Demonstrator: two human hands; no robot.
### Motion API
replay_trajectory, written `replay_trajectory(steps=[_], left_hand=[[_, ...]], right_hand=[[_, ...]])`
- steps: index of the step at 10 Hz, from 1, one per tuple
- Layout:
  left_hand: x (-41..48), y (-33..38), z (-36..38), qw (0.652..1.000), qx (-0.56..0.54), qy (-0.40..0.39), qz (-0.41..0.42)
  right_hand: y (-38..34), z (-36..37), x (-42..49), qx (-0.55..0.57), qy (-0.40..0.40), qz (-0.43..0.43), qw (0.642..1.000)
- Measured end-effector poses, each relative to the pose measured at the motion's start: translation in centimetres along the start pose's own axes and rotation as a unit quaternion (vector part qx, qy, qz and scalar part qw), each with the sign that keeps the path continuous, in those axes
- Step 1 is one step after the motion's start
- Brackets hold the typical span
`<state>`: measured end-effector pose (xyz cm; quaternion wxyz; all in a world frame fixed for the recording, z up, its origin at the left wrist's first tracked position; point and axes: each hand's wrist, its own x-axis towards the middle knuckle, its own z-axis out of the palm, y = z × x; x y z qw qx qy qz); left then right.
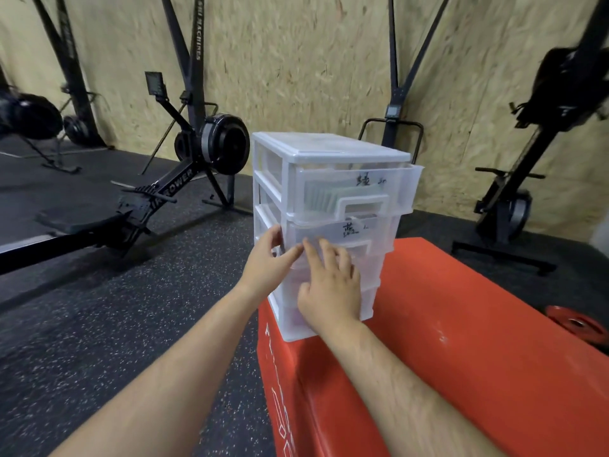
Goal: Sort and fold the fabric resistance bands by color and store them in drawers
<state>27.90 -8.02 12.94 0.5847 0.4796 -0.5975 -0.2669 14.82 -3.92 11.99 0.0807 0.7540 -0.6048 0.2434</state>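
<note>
A white translucent plastic drawer unit (329, 150) stands on a red padded box (478, 341). Its top drawer (405, 186) sticks out slightly, with pale folded fabric bands (318, 197) showing through the front. The second drawer (379, 229) carries a handwritten label. My left hand (268, 265) touches the unit's left front corner at the third drawer, thumb on the side and fingers stretched across the front. My right hand (331, 285) lies flat on the drawer fronts with straight fingers. Neither hand holds a band.
Black rowing machines (211, 143) stand on the speckled rubber floor to the left and along the chipboard wall. Another black machine (514, 206) is at the right. A red weight plate (575, 321) lies on the floor beside the box.
</note>
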Motion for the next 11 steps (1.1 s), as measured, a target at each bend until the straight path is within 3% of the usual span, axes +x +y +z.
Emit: replay_trajectory(steps=[1, 3, 5, 9, 11], left_hand=[[0.9, -0.3, -0.7, 0.999, 0.033, 0.013, -0.013], [2.2, 2.1, -2.3, 0.998, 0.045, -0.036, -0.011], [3.5, 7.6, -2.8, 0.994, 0.038, -0.087, 0.056], [5.4, 7.0, -2.0, 0.994, 0.096, 0.019, 0.039], [4.1, 8.5, -2.9, 0.971, 0.238, 0.002, 0.021]], right_hand=[[-0.2, -0.8, 0.8, -0.010, -0.047, -0.009, 0.999], [-0.4, -2.6, -0.2, -0.002, 0.146, -0.027, 0.989], [-0.2, -6.1, 2.7, -0.017, 0.100, -0.015, 0.995], [-0.7, -7.1, 5.3, -0.038, 0.012, -0.023, 0.999], [0.4, -9.4, 4.2, 0.003, 0.015, -0.034, 0.999]])
